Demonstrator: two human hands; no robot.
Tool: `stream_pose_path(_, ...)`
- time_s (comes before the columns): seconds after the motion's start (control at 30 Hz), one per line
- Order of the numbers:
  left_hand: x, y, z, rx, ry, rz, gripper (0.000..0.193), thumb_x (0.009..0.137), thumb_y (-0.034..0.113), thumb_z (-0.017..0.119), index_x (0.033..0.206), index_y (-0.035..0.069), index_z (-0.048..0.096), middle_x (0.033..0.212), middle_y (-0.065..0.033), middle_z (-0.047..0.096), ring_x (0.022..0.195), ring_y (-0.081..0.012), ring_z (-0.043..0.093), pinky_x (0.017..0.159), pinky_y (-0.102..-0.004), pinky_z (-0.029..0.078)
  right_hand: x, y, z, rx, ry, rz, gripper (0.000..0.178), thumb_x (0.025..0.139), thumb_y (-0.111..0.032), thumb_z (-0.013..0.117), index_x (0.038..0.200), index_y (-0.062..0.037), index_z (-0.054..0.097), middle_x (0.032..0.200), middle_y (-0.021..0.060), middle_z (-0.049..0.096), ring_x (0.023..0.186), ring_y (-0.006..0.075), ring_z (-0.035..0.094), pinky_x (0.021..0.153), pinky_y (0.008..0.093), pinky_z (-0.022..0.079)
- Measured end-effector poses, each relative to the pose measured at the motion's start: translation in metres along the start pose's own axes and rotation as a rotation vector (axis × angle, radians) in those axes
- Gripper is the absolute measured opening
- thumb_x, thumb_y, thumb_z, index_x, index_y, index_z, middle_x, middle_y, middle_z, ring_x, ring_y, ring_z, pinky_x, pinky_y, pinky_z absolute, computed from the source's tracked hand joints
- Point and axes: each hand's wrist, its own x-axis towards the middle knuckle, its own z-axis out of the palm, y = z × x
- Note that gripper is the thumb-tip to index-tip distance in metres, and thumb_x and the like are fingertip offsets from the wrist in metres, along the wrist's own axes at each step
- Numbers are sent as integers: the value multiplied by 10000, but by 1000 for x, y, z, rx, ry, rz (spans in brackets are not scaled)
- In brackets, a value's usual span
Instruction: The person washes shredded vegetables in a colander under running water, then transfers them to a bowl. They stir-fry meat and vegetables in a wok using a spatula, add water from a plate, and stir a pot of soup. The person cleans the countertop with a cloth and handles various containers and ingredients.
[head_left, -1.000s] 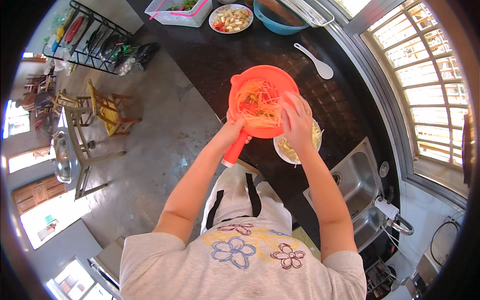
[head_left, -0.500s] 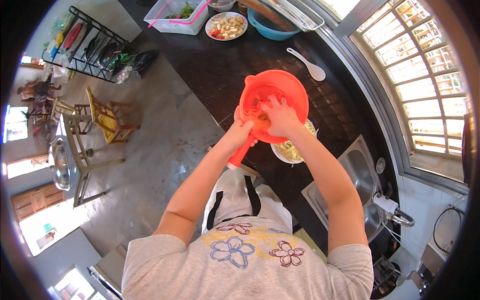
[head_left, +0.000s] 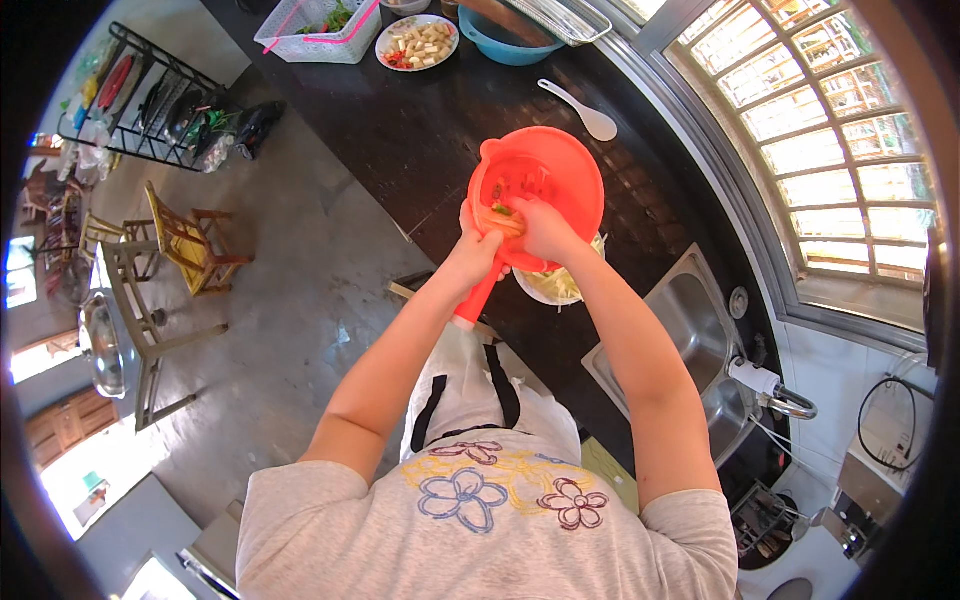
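A red-orange plastic bowl with a handle (head_left: 582, 185) is tilted over the dark counter. My left hand (head_left: 472, 258) grips its near-left side by the handle, thumb over the rim. My right hand (head_left: 548, 230) reaches inside with its fingers curled round a clump of orange shreds (head_left: 506, 224), which look like carrot, with a bit of green among them. Its fingertips are partly hidden. Dark bits cling to the bowl's inner wall. Partly covered by the bowl and my right forearm, a white dish of pale shreds (head_left: 556, 288) sits on the counter.
Beyond the bowl lie a white rice paddle (head_left: 585, 112), a plate of cut pale and red pieces (head_left: 417, 22), a white basket with greens (head_left: 322, 42) and a blue basin (head_left: 508, 42). A steel sink (head_left: 690, 310) is at right, below a barred window (head_left: 835, 140).
My right hand's spread fingers have closed round the orange shreds and drawn toward the bowl's left side. The view has shifted slightly; my left hand keeps its grip.
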Motion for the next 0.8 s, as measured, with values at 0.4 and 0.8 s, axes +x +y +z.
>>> stream_pose_path(0.4,-19,8,2,-41,-22,-50,241,951,167,404,1142,40,478,790,-104,608,621,-170,581,572,-307,509,-1,-3,-58,-26,9,-37,626,665,-80,747,1248,41,553,1038,191,659,910,264,659,787,347,515)
stream_pose_path(0.8,-11,-19,-18,-292,58,-26,246,959,130,426,1199,79,413,828,-110,601,594,-174,565,519,-305,499,-27,-18,-95,324,198,-26,581,626,-79,783,1157,55,588,1077,142,634,987,207,629,881,304,477)
